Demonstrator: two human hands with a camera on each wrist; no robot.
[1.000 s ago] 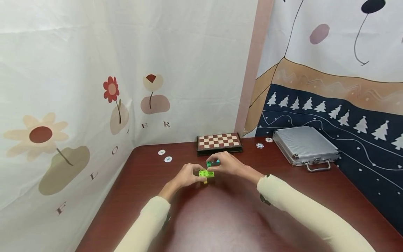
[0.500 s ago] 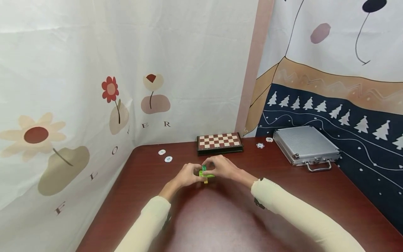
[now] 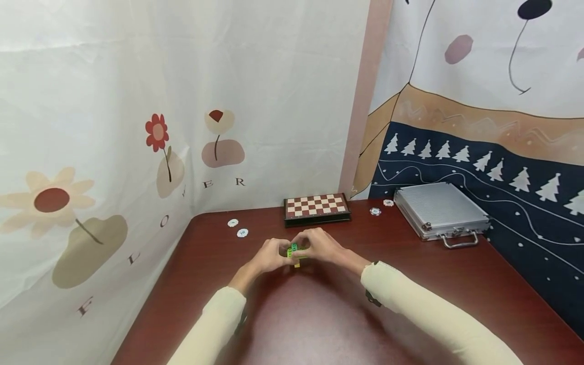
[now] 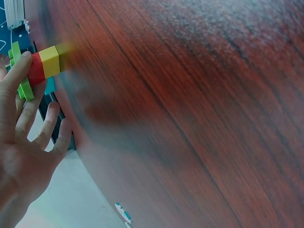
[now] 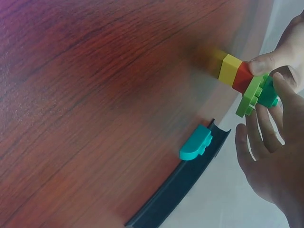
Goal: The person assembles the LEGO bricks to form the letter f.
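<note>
Above the dark red table (image 3: 319, 314), both hands meet on a small brick stack (image 3: 295, 252). It has a yellow brick (image 5: 230, 69), a red brick (image 5: 243, 76), a light green plate (image 5: 249, 97) and a dark green brick (image 5: 268, 92). My left hand (image 3: 279, 254) grips the stack, one finger on the red brick (image 4: 35, 70). My right hand (image 3: 307, 247) pinches the dark green brick against the plate. A teal piece (image 5: 195, 142) lies loose on the table beside the hands.
A folded chessboard (image 3: 317, 208) lies behind the hands. Two white chips (image 3: 238, 228) sit at the back left, two more chips (image 3: 381, 207) near a silver case (image 3: 440, 210) at the right. Printed curtains close off the left, back and right sides.
My right hand has come in from behind with the dark green brick and set it on the light green plate. The hands now sit closer together.
</note>
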